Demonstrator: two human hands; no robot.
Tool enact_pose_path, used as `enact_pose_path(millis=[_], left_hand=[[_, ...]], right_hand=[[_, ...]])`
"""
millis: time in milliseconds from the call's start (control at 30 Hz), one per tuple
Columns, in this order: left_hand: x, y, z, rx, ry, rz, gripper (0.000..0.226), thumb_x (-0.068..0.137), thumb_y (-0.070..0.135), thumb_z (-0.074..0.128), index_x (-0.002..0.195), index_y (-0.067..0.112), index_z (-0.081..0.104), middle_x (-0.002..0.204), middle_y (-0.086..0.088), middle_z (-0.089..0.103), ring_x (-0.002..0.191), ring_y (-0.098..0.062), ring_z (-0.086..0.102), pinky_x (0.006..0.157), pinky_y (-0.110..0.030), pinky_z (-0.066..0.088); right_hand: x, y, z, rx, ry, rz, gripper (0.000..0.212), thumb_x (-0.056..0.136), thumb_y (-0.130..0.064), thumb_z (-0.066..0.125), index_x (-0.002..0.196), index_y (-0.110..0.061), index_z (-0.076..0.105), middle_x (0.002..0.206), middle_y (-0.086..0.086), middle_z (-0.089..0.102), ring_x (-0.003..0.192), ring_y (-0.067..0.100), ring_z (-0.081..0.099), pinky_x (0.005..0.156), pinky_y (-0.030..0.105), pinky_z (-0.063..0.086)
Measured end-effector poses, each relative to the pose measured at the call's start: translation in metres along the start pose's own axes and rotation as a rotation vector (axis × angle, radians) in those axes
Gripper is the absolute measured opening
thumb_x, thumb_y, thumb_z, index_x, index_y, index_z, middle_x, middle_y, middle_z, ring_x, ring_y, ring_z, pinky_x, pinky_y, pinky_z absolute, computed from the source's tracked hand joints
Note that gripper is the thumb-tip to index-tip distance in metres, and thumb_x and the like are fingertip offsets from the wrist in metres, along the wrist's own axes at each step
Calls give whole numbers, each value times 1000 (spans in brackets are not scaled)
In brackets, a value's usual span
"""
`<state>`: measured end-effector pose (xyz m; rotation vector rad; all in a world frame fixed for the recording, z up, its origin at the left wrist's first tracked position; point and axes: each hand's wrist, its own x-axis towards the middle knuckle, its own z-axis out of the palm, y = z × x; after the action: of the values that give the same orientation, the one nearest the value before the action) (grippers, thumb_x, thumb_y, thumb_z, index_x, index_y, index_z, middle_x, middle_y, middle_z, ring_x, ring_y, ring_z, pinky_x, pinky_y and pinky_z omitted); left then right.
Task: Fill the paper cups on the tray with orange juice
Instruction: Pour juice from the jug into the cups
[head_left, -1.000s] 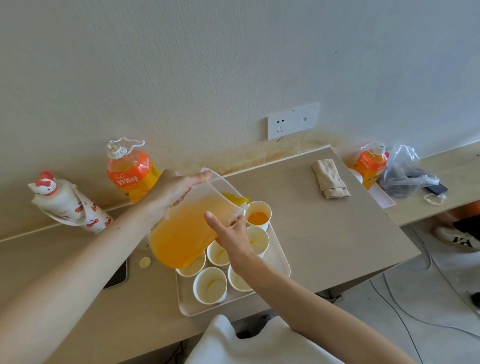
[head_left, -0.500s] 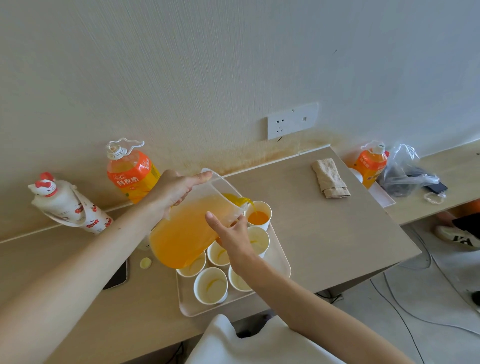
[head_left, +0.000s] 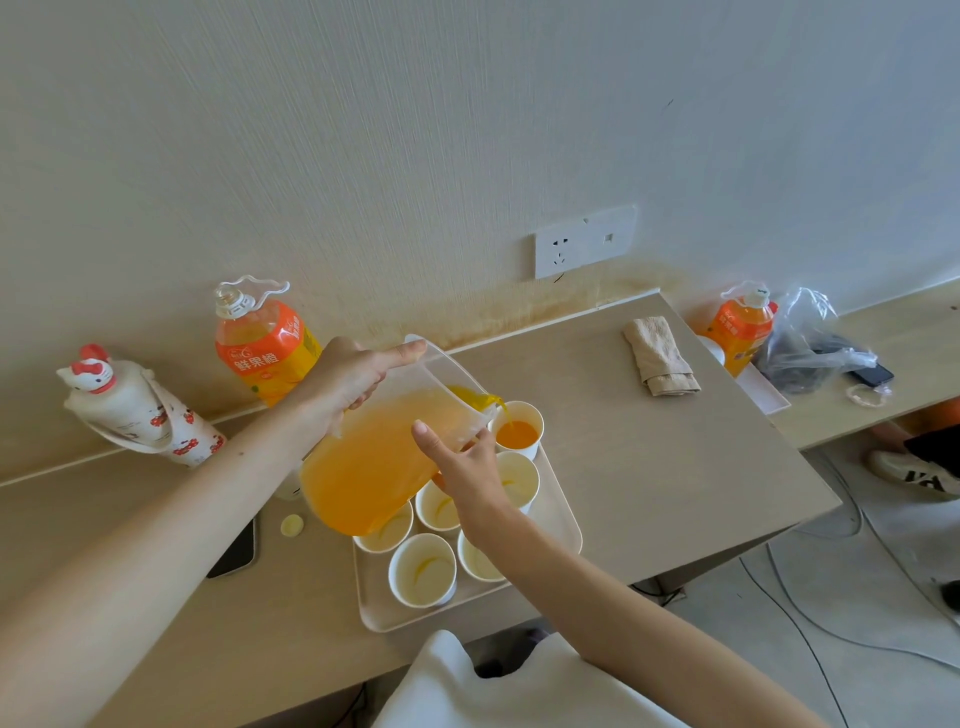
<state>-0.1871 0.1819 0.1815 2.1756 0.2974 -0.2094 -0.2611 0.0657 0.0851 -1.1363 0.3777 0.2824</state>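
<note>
**Jug tipped, juice running into far cup**

Clear plastic jug (head_left: 384, 462), approx. half full of orange juice, hangs tilted over the tray (head_left: 565, 512) w/ its spout pointing down-right. L hand (head_left: 353, 379) grips it at the raised back end: index finger lies straight along the rim and the other fingers curl in at the handle side. R hand (head_left: 470, 470) braces the jug's lower wall near the spout. Its index is laid straight up the plastic and its thumb reaches toward the spout; the rest of the fingers are hidden under the jug.

A thin stream drops from the spout into the far cup (head_left: 517, 431) at the tray's back-right corner, which is partly filled. Five other cups (head_left: 422, 569) on the tray are round white paper w/ only yellowish streaks inside.

The tray is a pale rounded rectangle on a light wood-look table (head_left: 665, 467), set against a textured off-white wall (head_left: 363, 156) w/ a white socket (head_left: 584, 240). Also on the table:
- orange-labelled juice bottle (head_left: 262, 348)
- cat-shaped bottle (head_left: 135, 410)
- dark phone (head_left: 236, 545)
- folded beige cloth (head_left: 660, 356)

A second bottle (head_left: 740, 327) and a crumpled plastic bag (head_left: 810, 343) are further right.
</note>
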Motion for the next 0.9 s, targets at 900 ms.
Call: enact_pose_path(millis=[900], left_hand=[[-2, -1, 0, 3, 3, -15, 60, 76, 54, 72, 48, 17, 34, 38, 4, 31, 44, -15, 26, 55, -31, 29]], right_hand=[[0, 1, -1, 26, -14, 11, 78, 76, -36, 81, 137, -20, 34, 122, 0, 60, 103, 8, 61, 71, 19, 48]])
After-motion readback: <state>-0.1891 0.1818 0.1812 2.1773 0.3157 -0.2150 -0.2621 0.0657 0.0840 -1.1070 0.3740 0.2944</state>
